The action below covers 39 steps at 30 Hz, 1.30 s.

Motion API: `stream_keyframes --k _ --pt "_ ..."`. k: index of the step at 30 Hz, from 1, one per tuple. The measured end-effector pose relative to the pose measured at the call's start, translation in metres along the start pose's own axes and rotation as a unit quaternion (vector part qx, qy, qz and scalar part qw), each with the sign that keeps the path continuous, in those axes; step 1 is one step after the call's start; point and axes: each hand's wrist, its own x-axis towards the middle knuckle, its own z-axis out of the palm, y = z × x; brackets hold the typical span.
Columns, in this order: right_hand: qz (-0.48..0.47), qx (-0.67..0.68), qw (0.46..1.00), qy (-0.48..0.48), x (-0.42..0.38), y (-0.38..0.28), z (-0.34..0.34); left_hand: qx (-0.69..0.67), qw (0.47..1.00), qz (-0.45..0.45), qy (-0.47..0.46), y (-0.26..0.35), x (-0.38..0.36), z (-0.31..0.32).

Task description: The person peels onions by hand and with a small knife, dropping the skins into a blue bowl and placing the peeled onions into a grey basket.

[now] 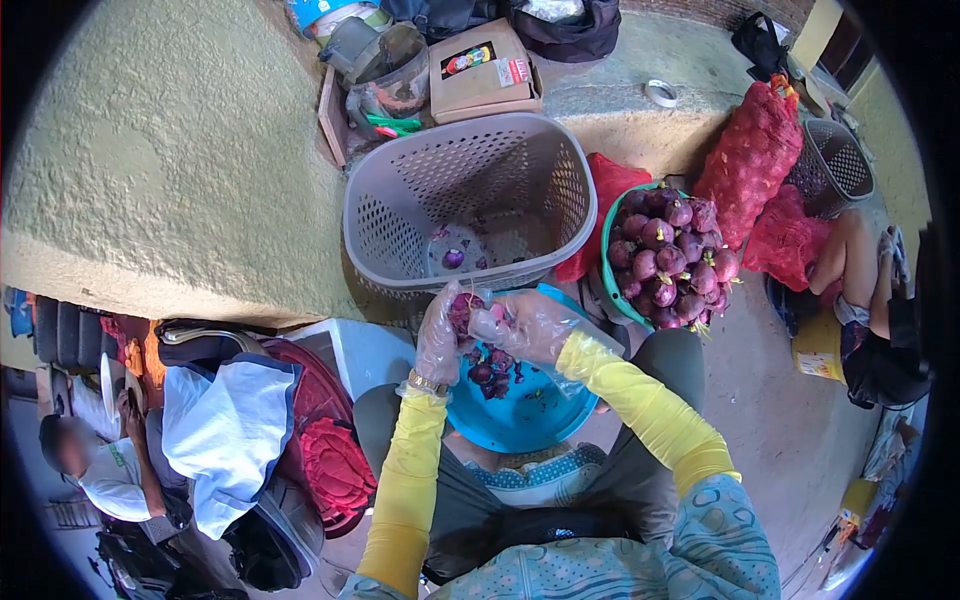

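My left hand (pixel 438 342), in a clear plastic glove, is wrapped round a red onion (pixel 463 313) above the near rim of the grey basket. Also gloved, my right hand (pixel 535 328) is closed beside the onion, its fingertips close to it; what they pinch is too small to make out. Below both hands sits a blue basin (pixel 520 425) with dark onion skins and pieces (pixel 492 375) in it. The grey perforated basket (pixel 470 265) in front of me has a peeled onion (pixel 453 258) and skin scraps at its bottom.
A green-rimmed tub (pixel 607 265) heaped with red onions (pixel 672 250) stands to the right, near a full red mesh sack (pixel 750 160). A cardboard box (pixel 483 75) lies behind the basket. People sit at the far left (pixel 115 475) and far right (pixel 870 330).
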Motion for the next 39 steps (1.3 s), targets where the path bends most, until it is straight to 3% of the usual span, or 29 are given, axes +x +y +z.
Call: stream_keyframes --k 1,3,6,10,12,13,15,16,18,22,24,28,30,31,33,38,39 --pt "0.001 0.000 1.000 0.000 0.000 -0.003 -0.004 0.000 1.000 -0.001 0.000 0.003 -0.001 -0.001" --pt "0.015 -0.139 0.989 -0.055 0.001 -0.011 -0.017 0.023 0.996 -0.081 -0.035 0.010 -0.003 -0.004" --pt "-0.013 -0.237 0.970 -0.052 0.000 -0.007 -0.017 0.018 0.997 -0.077 -0.021 0.007 -0.003 -0.003" --pt "0.011 -0.186 0.981 -0.063 0.002 -0.012 -0.013 0.019 0.988 -0.106 -0.108 0.002 0.008 -0.020" --pt "0.032 -0.037 0.998 -0.043 0.000 -0.008 -0.006 0.024 1.000 0.010 0.004 -0.006 0.007 -0.009" --pt "0.032 -0.037 0.998 -0.042 -0.001 -0.009 -0.006 0.024 1.000 0.010 0.003 -0.008 0.006 -0.007" --pt "0.023 -0.051 0.998 -0.032 -0.004 -0.014 -0.007 0.044 0.988 0.142 -0.042 -0.016 0.006 -0.006" --pt "0.023 -0.050 0.998 -0.032 -0.006 -0.019 -0.007 0.045 0.988 0.141 -0.042 -0.026 0.010 -0.008" --pt "0.048 -0.050 0.998 -0.008 -0.009 -0.027 -0.007 0.068 0.972 0.224 0.036 -0.040 0.017 -0.007" --pt "0.018 -0.025 0.999 0.029 -0.004 -0.008 0.006 0.063 0.977 0.198 0.040 -0.027 0.009 0.002" --pt "0.059 0.006 0.998 0.026 -0.005 -0.005 0.010 0.098 0.951 0.291 0.017 -0.022 0.008 0.004" --pt "0.054 0.123 0.991 -0.005 0.000 -0.002 0.002 0.103 0.935 0.340 0.004 -0.009 0.002 0.008" --pt "0.057 -0.096 0.992 -0.066 -0.002 -0.021 -0.024 0.089 0.985 0.126 -0.073 0.006 -0.010 0.004" --pt "0.058 -0.097 0.991 -0.066 -0.001 -0.015 -0.025 0.088 0.986 0.125 -0.074 0.003 -0.008 0.003" --pt "-0.059 -0.177 0.981 -0.047 0.004 -0.006 -0.022 0.016 0.995 0.029 -0.094 -0.003 -0.001 -0.004" --pt "-0.048 -0.193 0.980 0.000 -0.002 -0.008 -0.016 -0.026 0.994 0.077 -0.079 -0.021 0.004 -0.003" --pt "-0.024 -0.204 0.979 0.003 -0.003 -0.009 -0.014 0.066 0.969 0.235 -0.031 -0.038 0.010 -0.005"
